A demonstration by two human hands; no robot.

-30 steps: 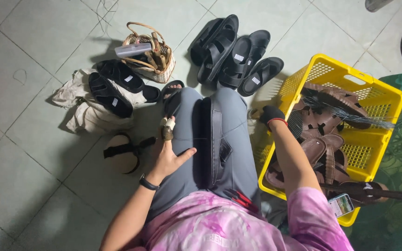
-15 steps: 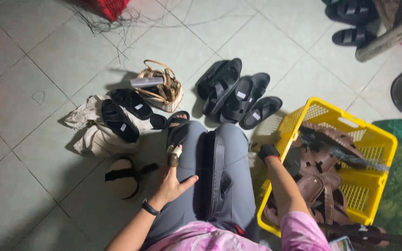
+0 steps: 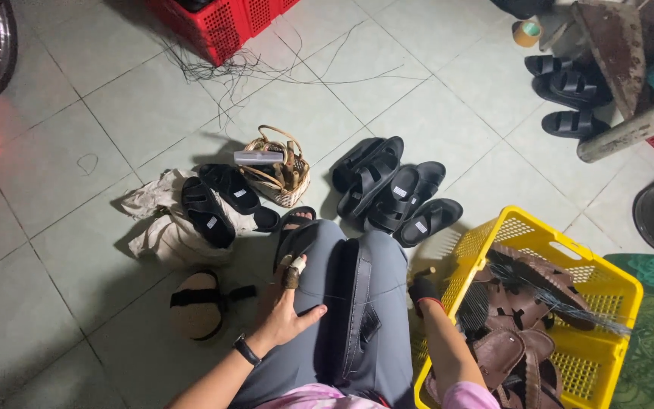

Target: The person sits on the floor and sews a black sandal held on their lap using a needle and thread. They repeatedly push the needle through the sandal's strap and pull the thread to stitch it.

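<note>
Black rubber marks most of what lies about the hands. A black sandal (image 3: 351, 310) is laid along the lap, between the two hands. The left hand (image 3: 285, 314) is rested on the left thigh just beside that sandal, fingers loose and nothing gripped; its forefinger is wrapped in pale tape. The right hand (image 3: 423, 290), in a dark glove with a red cuff, is lowered at the near edge of the yellow crate (image 3: 569, 250); whether anything is gripped there cannot be told. Brown sandals (image 3: 512, 333) are heaped in the crate, to the right of that hand. Ahead of the hands, black sandals (image 3: 391, 193) are spread on the tiled floor (image 3: 70, 303), with a woven basket (image 3: 275, 168) to their left. A tan sole with a black strap (image 3: 198, 303) is set left of the left hand.
</note>
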